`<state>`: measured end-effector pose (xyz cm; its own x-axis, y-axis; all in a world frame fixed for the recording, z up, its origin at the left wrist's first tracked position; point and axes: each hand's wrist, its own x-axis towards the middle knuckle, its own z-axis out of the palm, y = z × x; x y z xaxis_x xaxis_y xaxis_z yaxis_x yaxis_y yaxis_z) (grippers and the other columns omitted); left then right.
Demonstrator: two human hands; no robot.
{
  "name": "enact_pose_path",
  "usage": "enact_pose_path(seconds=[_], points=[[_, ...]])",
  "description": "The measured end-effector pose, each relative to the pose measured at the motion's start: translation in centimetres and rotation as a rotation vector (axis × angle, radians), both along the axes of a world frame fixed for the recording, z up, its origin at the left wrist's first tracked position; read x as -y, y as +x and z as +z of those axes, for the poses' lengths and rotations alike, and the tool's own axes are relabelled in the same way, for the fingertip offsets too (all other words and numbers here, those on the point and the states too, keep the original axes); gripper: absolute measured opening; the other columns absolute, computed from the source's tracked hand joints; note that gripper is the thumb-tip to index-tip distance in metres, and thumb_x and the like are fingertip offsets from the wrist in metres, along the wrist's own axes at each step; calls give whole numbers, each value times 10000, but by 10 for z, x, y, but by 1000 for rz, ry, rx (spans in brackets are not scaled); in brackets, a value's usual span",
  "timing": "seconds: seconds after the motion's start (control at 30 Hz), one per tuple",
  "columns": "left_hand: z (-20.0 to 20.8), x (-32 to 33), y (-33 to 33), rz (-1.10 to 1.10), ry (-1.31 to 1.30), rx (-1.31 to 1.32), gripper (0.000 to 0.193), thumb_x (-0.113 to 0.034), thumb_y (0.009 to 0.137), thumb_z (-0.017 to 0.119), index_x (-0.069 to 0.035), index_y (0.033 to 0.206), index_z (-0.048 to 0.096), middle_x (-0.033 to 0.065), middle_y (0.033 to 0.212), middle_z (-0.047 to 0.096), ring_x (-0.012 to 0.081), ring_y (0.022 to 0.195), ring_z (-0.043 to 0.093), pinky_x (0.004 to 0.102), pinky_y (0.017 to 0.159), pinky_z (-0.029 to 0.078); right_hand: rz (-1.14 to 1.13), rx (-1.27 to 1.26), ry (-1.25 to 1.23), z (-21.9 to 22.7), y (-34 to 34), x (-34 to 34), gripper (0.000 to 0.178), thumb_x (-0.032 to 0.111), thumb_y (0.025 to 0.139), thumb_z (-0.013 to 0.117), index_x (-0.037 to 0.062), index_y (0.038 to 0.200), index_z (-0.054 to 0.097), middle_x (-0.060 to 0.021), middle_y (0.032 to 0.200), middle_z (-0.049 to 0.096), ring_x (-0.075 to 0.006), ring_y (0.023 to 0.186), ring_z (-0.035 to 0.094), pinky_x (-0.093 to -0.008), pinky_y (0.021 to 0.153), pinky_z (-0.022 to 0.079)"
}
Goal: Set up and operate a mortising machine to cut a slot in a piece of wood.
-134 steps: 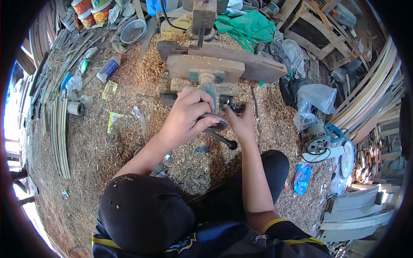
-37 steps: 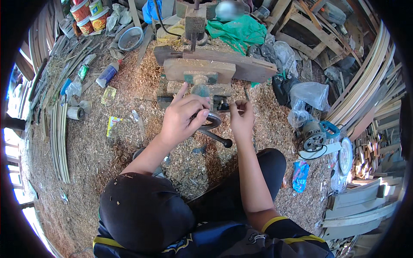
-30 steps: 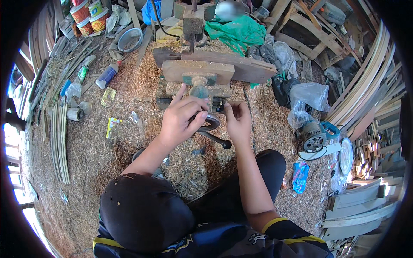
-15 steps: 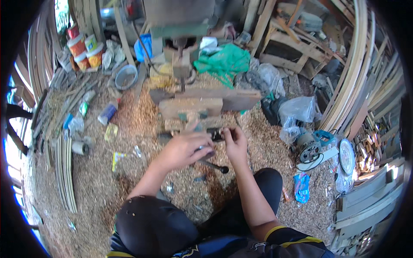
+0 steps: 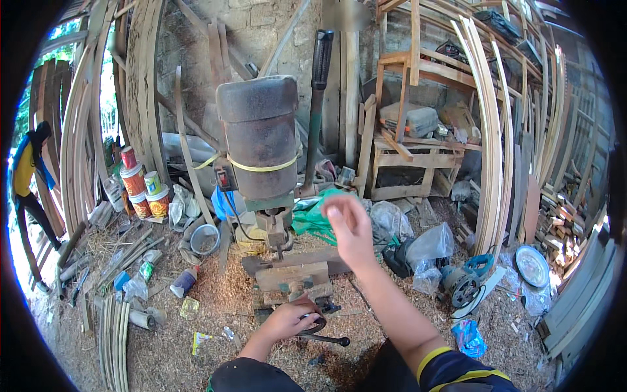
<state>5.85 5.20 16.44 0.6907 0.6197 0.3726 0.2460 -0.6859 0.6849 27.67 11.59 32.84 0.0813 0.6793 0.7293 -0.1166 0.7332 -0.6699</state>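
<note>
"Where's the lever (image 5: 326,338)?"
"Nearest, just this side of the wheel (image 5: 319,324), long axis left to right, knob (image 5: 345,342) end pointing right."
"The hands?"
"Left hand (image 5: 287,321) curled on the wheel's rim; right hand (image 5: 355,236) raised, half open, fingers loosely bent."
"Beyond?"
"A wood block (image 5: 292,277) lying crosswise, then the motor (image 5: 258,127), upright."

Handwheel (image 5: 319,321): dark, ring-shaped, tilted, partly covered, situated on the near side of the wooden block (image 5: 294,277). Ball-ended lever (image 5: 326,338): dark, slender, extending rightward just below the wheel.
</note>
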Motion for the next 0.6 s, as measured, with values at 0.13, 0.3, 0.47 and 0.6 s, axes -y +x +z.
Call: enact_pose_path(seconds=[0.13,0.3,0.47,0.6], points=[[1,6,-2,21,-18,9,167,-143,1080,676,-3,1085,766,163,1097,767,388,1071,744,522,1343,360,-119,-35,176,97,-13,-29,327,229,1080,736,35,1316,621,-49,1163,672,-138,1084,628,-337,982,519],[-6,2,1,11,-3,46,160,-146,1068,692,-9,1095,772,169,1089,765,401,1040,750,512,1336,370,-153,-147,354,214,-16,-71,470,433,1092,722,5,1259,626,-74,1100,674,-173,1030,622,-355,958,515],[2,-7,18,-12,46,59,115,-116,1026,715,-23,1066,770,152,1012,776,387,985,769,579,1303,406,126,57,12,307,17,-119,487,588,1101,593,117,1086,716,-93,909,746,-242,817,714,-424,754,583],[5,-5,-1,18,20,103,114,-133,1026,737,-22,1019,762,149,1012,751,382,1008,735,546,1273,444,225,17,76,294,-27,-86,457,499,1110,547,197,767,539,14,583,494,-160,507,483,-350,539,412]])
